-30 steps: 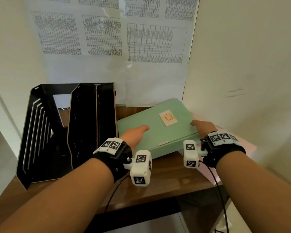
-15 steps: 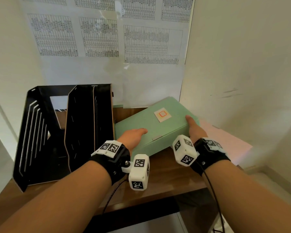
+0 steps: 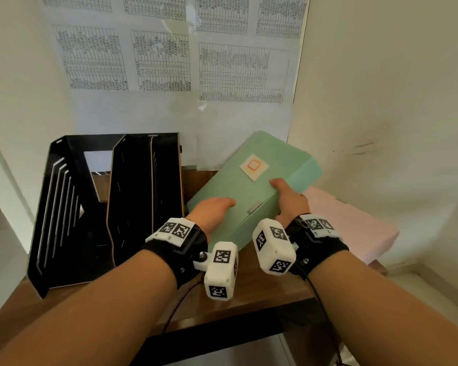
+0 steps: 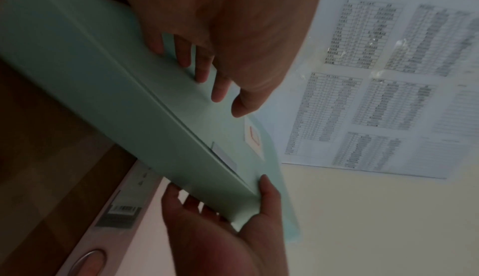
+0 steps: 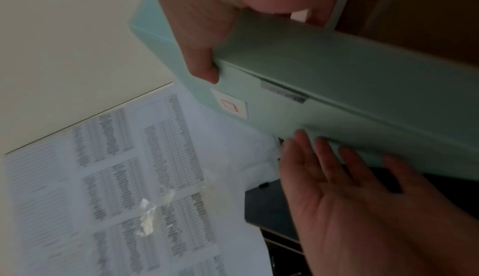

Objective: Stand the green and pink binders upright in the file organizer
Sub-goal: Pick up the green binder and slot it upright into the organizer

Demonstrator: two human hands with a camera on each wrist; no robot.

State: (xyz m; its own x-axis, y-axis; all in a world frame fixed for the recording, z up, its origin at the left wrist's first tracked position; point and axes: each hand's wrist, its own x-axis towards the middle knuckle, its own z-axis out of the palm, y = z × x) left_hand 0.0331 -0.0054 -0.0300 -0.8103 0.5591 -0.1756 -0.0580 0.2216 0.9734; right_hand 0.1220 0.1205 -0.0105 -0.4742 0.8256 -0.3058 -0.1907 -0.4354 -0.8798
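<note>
The green binder [image 3: 249, 186] is off the table, tilted with its far end raised, just right of the black file organizer [image 3: 132, 202]. My right hand [image 3: 288, 202] grips its near right corner, thumb [image 5: 204, 71] on the top cover and fingers underneath. Straight fingers [image 5: 321, 147] of my left hand [image 3: 212, 210] lie on the top cover near the binder's left edge. The pink binder [image 3: 349, 220] lies flat on the table at the right, partly under the green one. Its spine with a barcode and ring hole [image 4: 88, 260] faces me.
The organizer's slots open toward me, and nothing shows in them. The brown table [image 3: 262, 294] sits in a corner. A wall [image 3: 381, 101] stands close on the right, and printed sheets [image 3: 169, 62] hang on the back wall.
The green binder has risen off the pink one and tilted, far end up. My right hand slid from its right side to the near right corner. My left hand stayed on the cover.
</note>
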